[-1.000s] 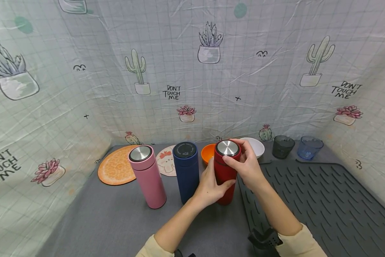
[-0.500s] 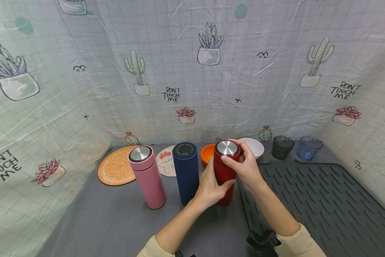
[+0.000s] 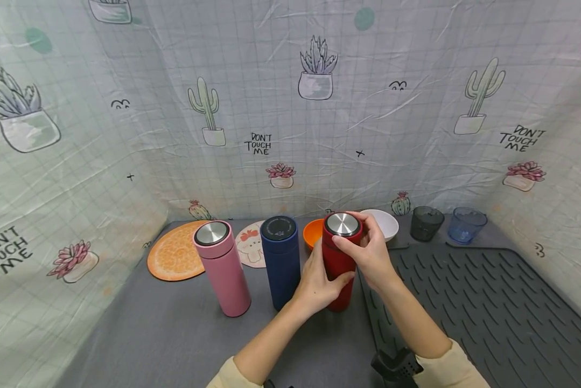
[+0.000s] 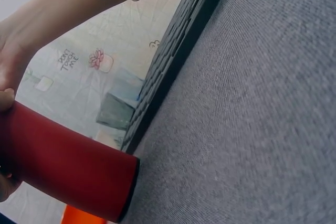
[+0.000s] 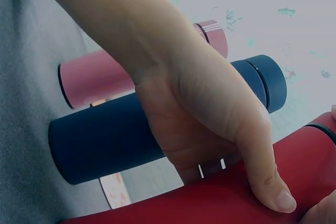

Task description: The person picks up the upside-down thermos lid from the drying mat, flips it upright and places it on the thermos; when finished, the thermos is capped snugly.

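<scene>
A red thermos (image 3: 340, 264) with a silver-topped lid (image 3: 342, 224) stands upright on the grey table, its base touching the cloth in the left wrist view. My left hand (image 3: 319, 280) grips its body, thumb at the front and fingers round the far side. Up at the lid, my right hand (image 3: 371, 249) holds the rim between thumb and fingers; some of those fingers are hidden behind it. Just left of my left hand stands a navy blue thermos (image 3: 281, 264). Farther left is a pink thermos (image 3: 224, 272), also upright with its lid on.
Behind the thermoses lie an orange-slice placemat (image 3: 174, 256) and a round cartoon mat (image 3: 251, 249). An orange bowl (image 3: 312, 233) and a white bowl (image 3: 386, 222) sit at the back. A dark tumbler (image 3: 425, 223) and blue tumbler (image 3: 466, 225) stand behind the black ridged mat (image 3: 469, 302).
Both hands keep the same hold on the red thermos, with hardly any movement. The whole head view has shifted very slightly.
</scene>
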The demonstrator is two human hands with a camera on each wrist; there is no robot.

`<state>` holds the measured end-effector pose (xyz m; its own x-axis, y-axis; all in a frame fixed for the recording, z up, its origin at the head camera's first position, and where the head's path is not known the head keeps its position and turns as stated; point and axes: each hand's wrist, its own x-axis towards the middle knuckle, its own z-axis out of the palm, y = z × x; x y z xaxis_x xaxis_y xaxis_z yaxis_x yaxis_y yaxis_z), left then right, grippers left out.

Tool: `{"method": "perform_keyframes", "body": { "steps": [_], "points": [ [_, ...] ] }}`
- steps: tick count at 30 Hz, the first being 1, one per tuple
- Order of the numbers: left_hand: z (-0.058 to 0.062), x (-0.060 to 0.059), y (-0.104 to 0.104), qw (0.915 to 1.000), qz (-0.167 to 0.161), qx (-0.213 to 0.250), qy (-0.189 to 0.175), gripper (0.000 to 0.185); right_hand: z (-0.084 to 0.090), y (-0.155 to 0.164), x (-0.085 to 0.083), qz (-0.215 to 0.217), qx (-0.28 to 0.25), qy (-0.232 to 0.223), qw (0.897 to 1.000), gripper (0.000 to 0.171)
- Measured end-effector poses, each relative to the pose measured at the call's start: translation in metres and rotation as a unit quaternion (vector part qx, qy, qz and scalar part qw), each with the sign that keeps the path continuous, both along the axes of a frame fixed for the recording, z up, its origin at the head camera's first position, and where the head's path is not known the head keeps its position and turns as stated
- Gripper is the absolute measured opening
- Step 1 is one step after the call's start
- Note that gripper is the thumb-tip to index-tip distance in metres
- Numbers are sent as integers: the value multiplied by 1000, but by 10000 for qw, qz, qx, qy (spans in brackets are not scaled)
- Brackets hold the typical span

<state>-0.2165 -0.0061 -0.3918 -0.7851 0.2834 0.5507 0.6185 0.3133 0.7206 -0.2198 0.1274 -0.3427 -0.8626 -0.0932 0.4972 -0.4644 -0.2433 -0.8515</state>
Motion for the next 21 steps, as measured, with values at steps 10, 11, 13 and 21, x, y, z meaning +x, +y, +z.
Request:
{"method": "perform_keyframes", "body": {
  "steps": [10, 11, 13, 21],
  "points": [
    [5, 5, -2, 9989, 426, -200, -69, 81, 1, 0, -2, -45, 363, -199, 9991, 53],
    [7, 7, -3, 9984, 504, -258, -52, 81, 2, 0, -2, -15, 394, -213, 9990, 52],
    [11, 13, -7, 9975, 581, -409, 19, 81, 1, 2, -2, 55, 446, -232, 9987, 49],
    [33, 47, -54, 9964, -446, -635, 342, 76, 4, 23, 1, -41, 229, -167, 9996, 45]
  ]
}}
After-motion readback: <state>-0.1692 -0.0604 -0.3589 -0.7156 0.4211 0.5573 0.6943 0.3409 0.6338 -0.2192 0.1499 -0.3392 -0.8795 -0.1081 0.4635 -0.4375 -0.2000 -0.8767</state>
